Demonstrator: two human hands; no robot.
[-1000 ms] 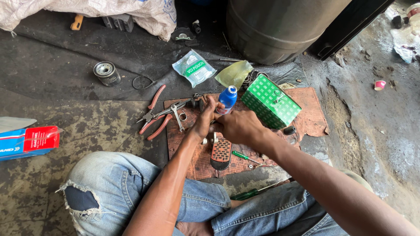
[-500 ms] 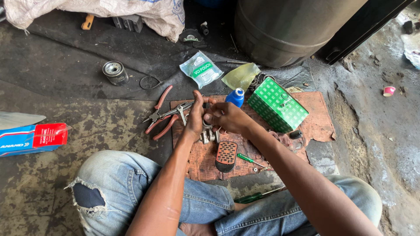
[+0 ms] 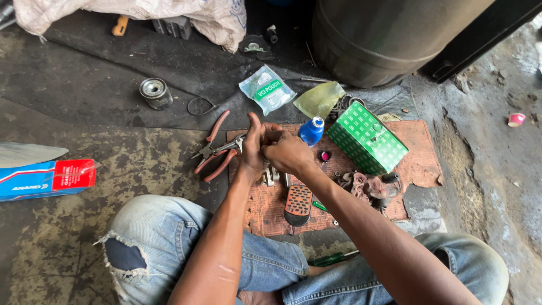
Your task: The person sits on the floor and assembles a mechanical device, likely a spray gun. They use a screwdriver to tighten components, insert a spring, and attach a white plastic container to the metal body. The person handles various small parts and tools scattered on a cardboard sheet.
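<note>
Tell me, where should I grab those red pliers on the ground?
Probably by the two red handles of the pliers, coming from the left side. The handles splay open toward the bare floor, while the metal nose points at the left hand and right hand, which crowd that end.

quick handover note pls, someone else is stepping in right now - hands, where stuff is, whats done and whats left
Left hand and right hand: pressed together above the rusty mat, closed around a small part that the fingers hide.
Beside them: red-handled pliers to the left, blue bottle and green box to the right, metal pieces underneath, black and orange tool nearer the knees.
Done: parts and tools are laid out.
Left: the part in hand is not yet set down; its state is hidden.
</note>
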